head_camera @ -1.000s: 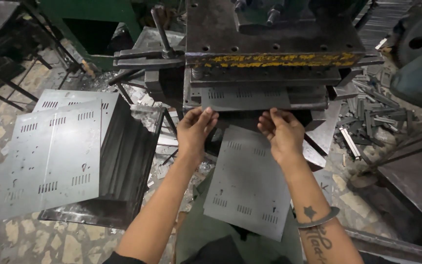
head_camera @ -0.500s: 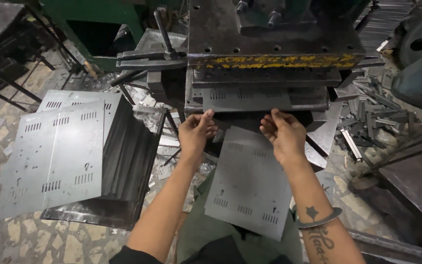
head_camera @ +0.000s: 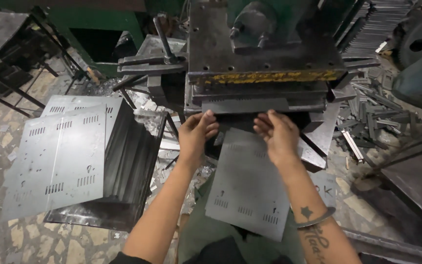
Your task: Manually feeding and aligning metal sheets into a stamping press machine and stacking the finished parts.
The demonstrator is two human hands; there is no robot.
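2 hands [head_camera: 235, 134] at press [head_camera: 260, 63], slotted sheet [head_camera: 247, 190] beneath, stacked sheets [head_camera: 59, 156] left.

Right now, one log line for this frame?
left hand: on far edge of punched sheet | right hand: same edge | sheet: at press die | finished sheet stack: left, on floor

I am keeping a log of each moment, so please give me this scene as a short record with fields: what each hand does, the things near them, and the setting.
left hand: left hand grips the left far corner of the metal sheet, at the press opening
right hand: right hand holds the sheet's right far corner, fingers curled over it
metal sheet: flat, grey, with punched slots, far edge at the press
left side: stack of slotted sheets on a dark tray
right side: pile of metal offcuts
wrist: bangle on the right wrist
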